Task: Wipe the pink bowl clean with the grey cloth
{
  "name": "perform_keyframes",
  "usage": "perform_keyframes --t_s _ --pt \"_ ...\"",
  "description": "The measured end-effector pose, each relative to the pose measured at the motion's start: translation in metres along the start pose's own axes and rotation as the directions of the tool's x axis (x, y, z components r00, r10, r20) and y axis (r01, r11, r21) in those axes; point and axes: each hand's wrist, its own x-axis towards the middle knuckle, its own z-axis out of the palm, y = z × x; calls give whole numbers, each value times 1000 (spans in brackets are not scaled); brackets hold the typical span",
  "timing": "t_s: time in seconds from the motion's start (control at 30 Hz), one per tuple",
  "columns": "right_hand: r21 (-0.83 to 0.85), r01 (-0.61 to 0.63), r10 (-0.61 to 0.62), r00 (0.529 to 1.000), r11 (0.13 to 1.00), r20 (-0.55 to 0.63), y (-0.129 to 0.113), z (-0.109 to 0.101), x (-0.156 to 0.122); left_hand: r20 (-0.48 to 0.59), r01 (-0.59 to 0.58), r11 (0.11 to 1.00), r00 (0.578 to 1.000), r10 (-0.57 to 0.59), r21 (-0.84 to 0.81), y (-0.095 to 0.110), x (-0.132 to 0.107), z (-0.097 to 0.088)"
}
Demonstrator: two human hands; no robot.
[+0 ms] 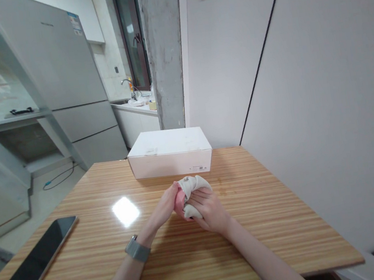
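Both my hands meet over the middle of the wooden table [84, 247]. My right hand [209, 211] is closed around a bunched pale grey-white cloth [193, 185] with a pink part [180, 199] showing at its left side. My left hand [165, 206] is closed on the pink side of the same bundle. A grey watch [137, 249] sits on my left wrist. The bundle is held just above the tabletop, a little in front of a white box.
A closed white cardboard box [170, 154] stands at the table's far edge. A dark phone or tablet [38, 256] lies screen up near the left edge. A white wall runs along the right. A fridge [59, 70] and a kitchen counter stand beyond.
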Motion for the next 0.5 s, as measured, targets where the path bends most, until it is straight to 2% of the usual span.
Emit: perform_keyframes --t_s 0.13,0.27,0.37,0.5 --pt "40 -98 100 993 994 -61 2 0 0 -44 -40 999 998 38 -26 0 -6 6" --pt "25 -174 175 965 985 -196 8 -1 -2 33 9 945 999 2 -327 -4 -7 18" --pt "-54 -88 75 975 995 -210 8 -2 -3 29 41 883 999 -31 -467 0 -6 20" --pt "-124 107 -115 991 986 -63 -3 2 -2 57 187 869 982 -181 -457 12 -7 11"
